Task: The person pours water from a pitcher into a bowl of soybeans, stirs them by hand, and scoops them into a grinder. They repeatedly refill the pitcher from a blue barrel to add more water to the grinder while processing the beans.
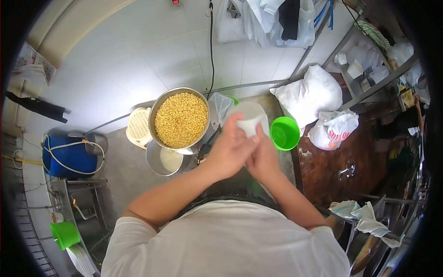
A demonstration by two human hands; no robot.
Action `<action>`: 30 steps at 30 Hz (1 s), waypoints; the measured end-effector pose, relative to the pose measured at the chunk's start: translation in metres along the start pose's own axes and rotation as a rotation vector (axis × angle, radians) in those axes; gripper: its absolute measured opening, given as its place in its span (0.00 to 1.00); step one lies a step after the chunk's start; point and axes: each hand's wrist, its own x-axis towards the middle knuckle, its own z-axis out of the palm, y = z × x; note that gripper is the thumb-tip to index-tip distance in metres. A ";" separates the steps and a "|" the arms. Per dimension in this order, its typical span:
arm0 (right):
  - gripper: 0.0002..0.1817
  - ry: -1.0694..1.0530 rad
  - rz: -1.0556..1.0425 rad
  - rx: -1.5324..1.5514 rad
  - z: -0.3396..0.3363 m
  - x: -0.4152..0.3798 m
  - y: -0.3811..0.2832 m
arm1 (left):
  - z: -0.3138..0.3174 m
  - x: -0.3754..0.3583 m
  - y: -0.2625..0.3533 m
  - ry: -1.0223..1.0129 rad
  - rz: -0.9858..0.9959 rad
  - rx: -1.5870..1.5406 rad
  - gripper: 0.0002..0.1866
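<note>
My left hand [229, 148] and my right hand [263, 154] come together in front of me, fingers bent and closed. At their fingertips is a whitish, translucent plastic container [250, 112], somewhat blurred, with its lower part hidden by the fingers. Left of my hands stands a big metal pot [151, 121] heaped with pale yellow soybean-like beans [182, 120]. Below it sits a metal pot [150, 162] with a creamy white content [170, 160]. A bright green bucket [284, 133] is just right of my hands.
A white perforated basket [138, 125] leans beside the bean pot. White sacks [318, 94] lie at the right, by a wet brown floor [339, 171]. A blue barrel [71, 157] with a hose stands at the left, near a metal sink [87, 198]. Plastic bags [263, 23] hang on the wall.
</note>
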 end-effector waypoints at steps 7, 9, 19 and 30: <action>0.37 -0.274 0.472 0.002 -0.031 -0.081 0.085 | -0.045 0.012 -0.081 -0.162 0.043 0.875 0.36; 0.33 -0.350 0.598 0.036 -0.031 -0.085 0.111 | -0.079 0.009 -0.118 0.061 0.157 1.245 0.42; 0.28 -0.892 0.592 -0.346 0.080 0.007 0.182 | -0.166 -0.004 -0.173 0.147 -0.029 1.530 0.48; 0.16 -0.920 0.583 -0.634 0.076 0.121 0.138 | -0.177 -0.004 -0.182 0.032 0.075 1.557 0.48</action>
